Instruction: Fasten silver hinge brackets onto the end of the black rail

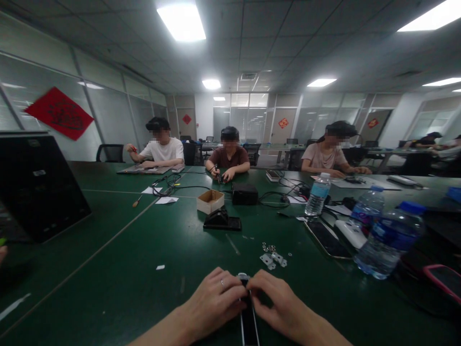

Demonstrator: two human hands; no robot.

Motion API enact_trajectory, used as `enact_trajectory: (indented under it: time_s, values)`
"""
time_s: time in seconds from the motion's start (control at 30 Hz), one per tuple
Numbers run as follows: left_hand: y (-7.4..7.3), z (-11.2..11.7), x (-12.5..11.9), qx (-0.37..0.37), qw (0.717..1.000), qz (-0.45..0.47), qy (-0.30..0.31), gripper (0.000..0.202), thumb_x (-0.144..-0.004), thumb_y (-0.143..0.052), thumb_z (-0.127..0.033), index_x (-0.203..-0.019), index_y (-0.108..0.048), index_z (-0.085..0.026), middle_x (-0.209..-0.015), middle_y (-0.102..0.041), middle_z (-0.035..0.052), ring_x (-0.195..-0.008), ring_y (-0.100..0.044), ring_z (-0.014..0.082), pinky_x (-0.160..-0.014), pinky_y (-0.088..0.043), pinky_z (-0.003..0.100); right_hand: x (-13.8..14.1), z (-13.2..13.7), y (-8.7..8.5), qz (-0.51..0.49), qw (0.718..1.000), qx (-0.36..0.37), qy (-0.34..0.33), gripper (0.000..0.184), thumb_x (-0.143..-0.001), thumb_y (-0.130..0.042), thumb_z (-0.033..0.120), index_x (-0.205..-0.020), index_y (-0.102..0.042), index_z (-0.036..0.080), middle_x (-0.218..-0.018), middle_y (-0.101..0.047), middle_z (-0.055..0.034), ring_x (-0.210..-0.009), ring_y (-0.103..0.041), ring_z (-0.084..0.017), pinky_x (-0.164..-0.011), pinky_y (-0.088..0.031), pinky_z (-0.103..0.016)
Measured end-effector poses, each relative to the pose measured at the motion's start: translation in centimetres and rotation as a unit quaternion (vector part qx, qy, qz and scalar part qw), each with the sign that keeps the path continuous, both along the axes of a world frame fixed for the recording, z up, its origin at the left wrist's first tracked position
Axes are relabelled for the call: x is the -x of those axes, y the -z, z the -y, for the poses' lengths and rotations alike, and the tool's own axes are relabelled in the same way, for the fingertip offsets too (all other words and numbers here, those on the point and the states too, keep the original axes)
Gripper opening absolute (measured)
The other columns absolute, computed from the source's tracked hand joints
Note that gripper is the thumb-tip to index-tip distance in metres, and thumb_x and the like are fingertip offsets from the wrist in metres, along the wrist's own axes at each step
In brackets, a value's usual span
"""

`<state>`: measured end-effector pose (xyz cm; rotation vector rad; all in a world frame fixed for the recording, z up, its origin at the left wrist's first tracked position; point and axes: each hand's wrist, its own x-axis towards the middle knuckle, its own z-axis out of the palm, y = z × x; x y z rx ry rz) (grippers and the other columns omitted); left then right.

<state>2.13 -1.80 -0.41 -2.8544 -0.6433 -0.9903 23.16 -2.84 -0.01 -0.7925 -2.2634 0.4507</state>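
Note:
My left hand (212, 300) and my right hand (279, 305) meet at the near edge of the green table (126, 269). Both are closed around a narrow black strip-shaped part (248, 317) with a small silver end (244, 276). The fingertips of both hands pinch it near that silver end. Just beyond my hands lie small silver metal brackets (272, 260) and several tiny nuts or washers (268, 248).
Three water bottles (387, 240) (367, 206) (317, 193) stand at right beside a phone (326, 238) and a pink-edged phone (444, 281). A small cardboard box (211, 200), black boxes (245, 193) and cables sit mid-table. A dark laptop (36, 185) stands left. Three people work opposite.

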Motion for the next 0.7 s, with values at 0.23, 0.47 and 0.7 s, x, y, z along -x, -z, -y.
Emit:
enact_trajectory:
  time_s: [0.23, 0.47, 0.7]
  values:
    - [-1.1, 0.6, 0.0, 0.012, 0.999, -0.032, 0.016, 0.024, -0.101, -0.035, -0.017, -0.095, -0.058, -0.020, -0.083, -0.069, 0.0035, -0.070, -0.061, 0.0151, -0.067, -0.042, 0.029, 1.1, 0.5, 0.5, -0.113, 0.994, 0.002, -0.008, 0.019, -0.077, -0.048, 0.005, -0.086, -0.047, 0.021, -0.081, -0.057, -0.0010, -0.072, -0.057, -0.013, -0.066, -0.049, -0.023]
    - [-0.6, 0.5, -0.1, 0.008, 1.000, -0.027, 0.007, 0.020, -0.101, -0.039, -0.017, -0.099, -0.058, -0.019, -0.084, -0.069, 0.0030, -0.069, -0.059, 0.0154, -0.065, -0.040, 0.030, 1.2, 0.7, 0.6, -0.134, 0.990, 0.025, -0.022, 0.020, -0.078, -0.047, 0.004, -0.087, -0.045, 0.022, -0.086, -0.057, -0.0024, -0.079, -0.058, -0.014, -0.071, -0.050, -0.026]
    - [-0.5, 0.4, -0.2, -0.017, 1.000, -0.010, -0.007, 0.017, -0.098, -0.043, -0.015, -0.097, -0.059, -0.019, -0.082, -0.069, 0.0035, -0.066, -0.058, 0.0156, -0.060, -0.041, 0.029, 1.4, 0.9, 0.5, -0.154, 0.987, 0.030, -0.014, 0.022, -0.077, -0.049, 0.004, -0.090, -0.047, 0.022, -0.087, -0.055, -0.0016, -0.080, -0.057, -0.014, -0.071, -0.050, -0.026]
